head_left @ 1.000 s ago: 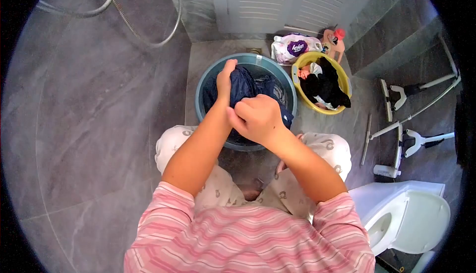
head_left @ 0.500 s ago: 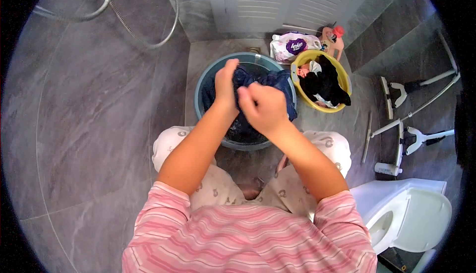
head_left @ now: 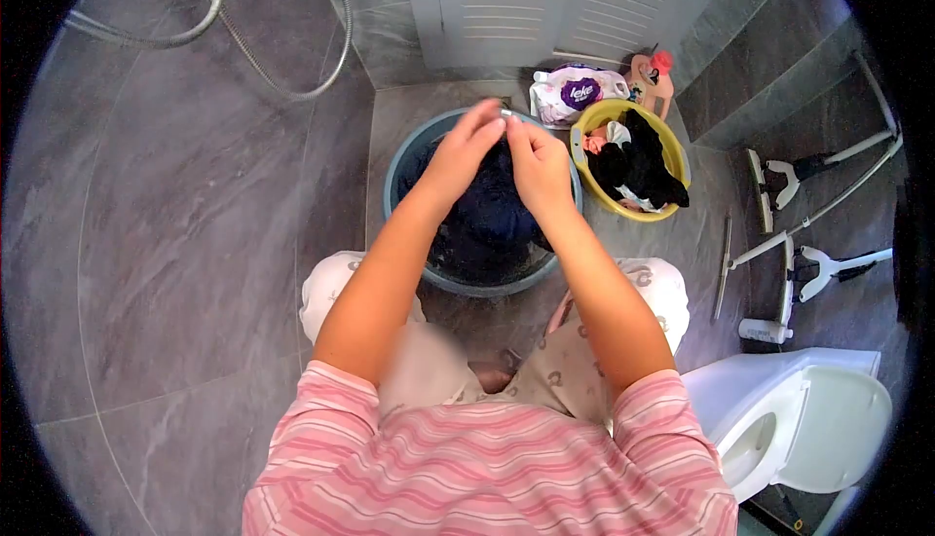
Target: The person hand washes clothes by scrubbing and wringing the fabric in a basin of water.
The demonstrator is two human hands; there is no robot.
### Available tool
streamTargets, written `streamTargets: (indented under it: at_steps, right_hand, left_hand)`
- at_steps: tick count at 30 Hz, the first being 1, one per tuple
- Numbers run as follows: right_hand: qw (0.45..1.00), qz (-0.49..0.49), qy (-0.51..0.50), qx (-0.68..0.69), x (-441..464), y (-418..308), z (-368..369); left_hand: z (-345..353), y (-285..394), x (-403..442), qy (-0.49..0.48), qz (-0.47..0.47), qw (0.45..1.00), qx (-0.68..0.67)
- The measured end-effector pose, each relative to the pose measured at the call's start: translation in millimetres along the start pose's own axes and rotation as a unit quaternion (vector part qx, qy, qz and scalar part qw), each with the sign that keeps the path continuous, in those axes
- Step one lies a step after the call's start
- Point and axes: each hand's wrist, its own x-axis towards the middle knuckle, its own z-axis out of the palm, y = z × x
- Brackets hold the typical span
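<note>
Head view: likely between grips, left hand (head_left: 454,164) loosely open, right hand (head_left: 542,171) curled, contents can't tell; regripping dark fabric (head_left: 497,207) in blue round basin (head_left: 487,291) needs both lowered.

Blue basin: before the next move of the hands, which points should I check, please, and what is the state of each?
1. Dark cloth inside the blue basin: ok.
2. Left hand and right hand above the basin: ok.
3. Fingers free of any small item: cannot tell, the fingertips are close together and blurred.
4. Black cloth fully inside the yellow basin: not ok, one end lies over the rim.
5. Cap on the pink bottle: ok.
</note>
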Motion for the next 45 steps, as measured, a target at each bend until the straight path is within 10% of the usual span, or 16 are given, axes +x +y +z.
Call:
streamTargets:
  at_steps: [2,7,9,16,23,25,27,31,39,45]
  right_hand:
    - [0.995,-0.02,0.04,0.094,3,-7,-3]
    - [0.996,0.039,0.065,0.056,15,-11,-28]
    - [0.996,0.059,0.007,0.063,21,-2,-34]
    - [0.952,-0.151,-0.211,-0.161,15,1,-38]
    - [0.918,0.011,-0.394,-0.049,17,11,-62]
    - [0.903,-0.097,-0.364,-0.204,18,22,-65]
    - [0.941,0.075,-0.324,-0.062,15,26,-67]
    - [0.961,-0.003,-0.234,-0.149,30,28,-85]
    - [0.9,0.194,0.096,0.379,46,4,-69]
    - [0.816,0.286,0.112,0.49,61,34,-63]
  left_hand:
    - [-7,30,-4,-0.197,-0.101,0.949,-0.224]
    - [-7,27,-10,-0.292,-0.024,0.94,0.175]
    - [-3,25,-6,-0.306,-0.152,0.93,0.138]
    - [-13,28,-2,-0.15,-0.123,0.981,-0.013]
    - [-11,37,-6,-0.102,-0.17,0.963,-0.184]
    - [-19,49,-3,-0.041,-0.194,0.942,-0.272]
    - [-26,54,-1,-0.049,-0.196,0.922,-0.329]
    - [-33,53,2,-0.064,-0.199,0.92,-0.331]
    - [-14,37,5,-0.357,-0.061,0.911,0.198]
    - [-3,26,8,-0.308,-0.178,0.933,-0.05]
